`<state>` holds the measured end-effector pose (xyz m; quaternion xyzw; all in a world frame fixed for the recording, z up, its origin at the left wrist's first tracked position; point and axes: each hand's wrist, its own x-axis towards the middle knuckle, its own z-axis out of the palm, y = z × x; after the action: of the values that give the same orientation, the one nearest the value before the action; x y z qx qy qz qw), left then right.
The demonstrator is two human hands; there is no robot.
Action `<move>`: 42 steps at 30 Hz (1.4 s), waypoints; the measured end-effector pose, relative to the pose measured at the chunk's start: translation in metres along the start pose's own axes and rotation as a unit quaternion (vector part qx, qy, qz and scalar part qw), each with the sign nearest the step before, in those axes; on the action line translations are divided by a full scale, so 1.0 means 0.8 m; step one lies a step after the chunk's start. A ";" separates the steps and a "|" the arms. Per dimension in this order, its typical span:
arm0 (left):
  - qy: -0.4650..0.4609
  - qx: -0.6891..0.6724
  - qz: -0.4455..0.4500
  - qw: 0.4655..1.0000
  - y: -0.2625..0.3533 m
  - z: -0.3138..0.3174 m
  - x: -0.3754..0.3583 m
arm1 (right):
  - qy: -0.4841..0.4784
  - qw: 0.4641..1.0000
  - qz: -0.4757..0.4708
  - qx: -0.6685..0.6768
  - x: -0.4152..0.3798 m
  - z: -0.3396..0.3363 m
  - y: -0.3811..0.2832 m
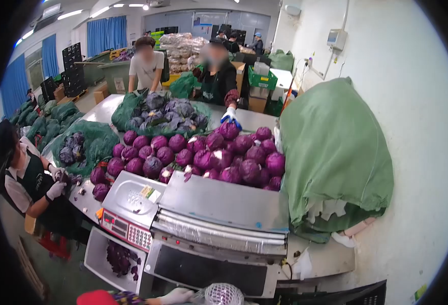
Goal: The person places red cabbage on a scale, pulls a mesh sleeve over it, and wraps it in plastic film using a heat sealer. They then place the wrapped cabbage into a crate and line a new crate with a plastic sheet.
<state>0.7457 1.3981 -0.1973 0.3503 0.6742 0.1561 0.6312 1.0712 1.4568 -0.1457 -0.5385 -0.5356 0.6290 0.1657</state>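
At the bottom edge, my left hand (pixel 177 296) wears a white glove below a patterned sleeve, partly cut off by the frame. Its fingers are drawn together beside a rounded white mesh net (pixel 224 294); what they hold is hard to make out. My right hand is out of view. Just beyond lies the wrapping machine (pixel 209 269) with a dark plate, a roll of clear film (pixel 219 235) and a steel top (pixel 229 201). Left of it stands a scale (pixel 127 229) with a red keypad panel. A pile of red cabbages (pixel 203 157) covers the table behind.
A white bin (pixel 94 249) holds purple leaf scraps. Green net sacks (pixel 94 134) of untrimmed cabbages lie farther back. A large green sack (pixel 336 157) stands right, against the wall. One co-worker (pixel 26 178) handles something dark at left; another's gloved hand (pixel 230 118) touches a cabbage.
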 end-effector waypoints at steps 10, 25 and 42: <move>-0.284 -0.117 0.058 0.950 0.085 0.063 0.034 | 0.110 0.967 -0.225 0.046 0.050 0.065 -0.103; -0.267 -0.321 0.207 0.885 0.143 -0.095 -0.140 | 0.175 0.929 -0.152 -0.289 0.000 0.115 -0.195; -0.417 -0.034 0.261 0.870 0.345 0.196 -0.129 | 0.549 0.774 -0.214 0.231 -0.333 -0.306 -0.020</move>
<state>0.9679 1.4876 0.0354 0.5243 0.2268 0.1777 0.8013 1.3720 1.3744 0.0388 -0.6094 -0.2934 0.2792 0.6816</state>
